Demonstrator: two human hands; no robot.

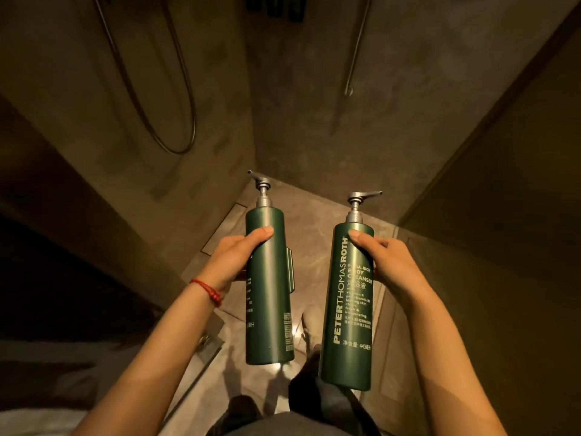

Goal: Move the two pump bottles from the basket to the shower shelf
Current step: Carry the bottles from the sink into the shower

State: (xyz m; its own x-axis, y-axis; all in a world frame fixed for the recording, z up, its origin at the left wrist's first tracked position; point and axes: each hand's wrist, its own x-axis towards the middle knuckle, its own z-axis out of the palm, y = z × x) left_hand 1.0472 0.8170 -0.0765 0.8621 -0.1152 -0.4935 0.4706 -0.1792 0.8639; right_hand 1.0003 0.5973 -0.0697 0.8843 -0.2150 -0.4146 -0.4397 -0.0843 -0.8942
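Note:
I hold two tall dark-green pump bottles with silver pump heads upright in front of me, side by side and apart. My left hand [234, 258] grips the left pump bottle [270, 297] around its upper body, thumb across the front. My right hand [385, 262] grips the right pump bottle [345, 313], the one with pale lettering down its side, the same way. Both bottles hang in the air over the shower floor. No basket is in view. Dark objects at the top edge [276, 6] may belong to a shelf; I cannot tell.
Grey stone walls meet in a corner ahead. A shower hose [176, 99] loops down the left wall and a thin metal rod [355, 55] hangs on the right one. The marbled floor [314, 247] lies below. A glass panel [490, 190] stands at the right, a dark ledge at the left.

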